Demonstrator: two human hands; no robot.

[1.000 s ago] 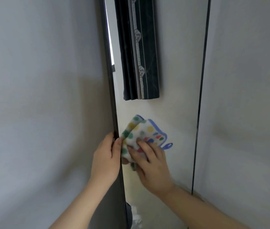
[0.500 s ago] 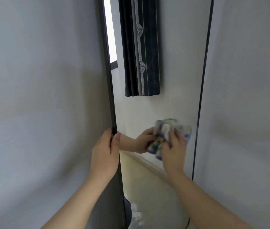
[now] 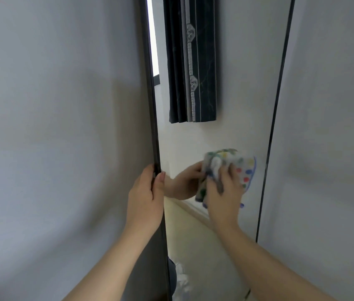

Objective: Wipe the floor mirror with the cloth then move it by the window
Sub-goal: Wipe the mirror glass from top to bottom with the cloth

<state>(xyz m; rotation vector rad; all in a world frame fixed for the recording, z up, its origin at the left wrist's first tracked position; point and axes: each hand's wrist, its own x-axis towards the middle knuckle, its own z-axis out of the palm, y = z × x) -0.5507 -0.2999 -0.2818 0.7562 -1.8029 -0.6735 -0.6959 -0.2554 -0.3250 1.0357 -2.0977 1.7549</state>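
Step in hand: wiping, judging by the pose. The move to the window hasn't started.

- Floor mirror [image 3: 243,105] stands upright and fills the middle of view. Its dark frame [image 3: 152,105] runs 12 to 6 o'clock, with plain wall [image 3: 52,127] on either side.
- Left hand [image 3: 145,198], 7 o'clock of centre, grips the left frame edge: thumb on the front and fingers [image 3: 147,170] wrapped round the back.
- Right hand [image 3: 223,196], at 4 o'clock, has its fingers [image 3: 233,170] bent over the bunched cloth [image 3: 242,165] and presses it flat to the glass near the right edge. The cloth is motion-blurred.
- The glass reflects a dark curtain [image 3: 193,61] at 12–1 o'clock and a bright window strip [image 3: 152,40] at 12.

How to do it well:
- Brace the frame with the left hand so wiping pressure doesn't rock the mirror.
- Overlap the passes edge to edge, work top down, and run the cloth right into the frame corners.
- Use the palm as well as the fingertips, or it'll streak.
- Refold to a clean face if it smears.
- The lower glass at 6 o'clock probably needs a pass. I can't tell from here whether it's clean.

Text/brands: nothing readable. The curtain trim has small hexagon motifs, not lettering. The cloth has coloured dots and a blue border, with no label visible.
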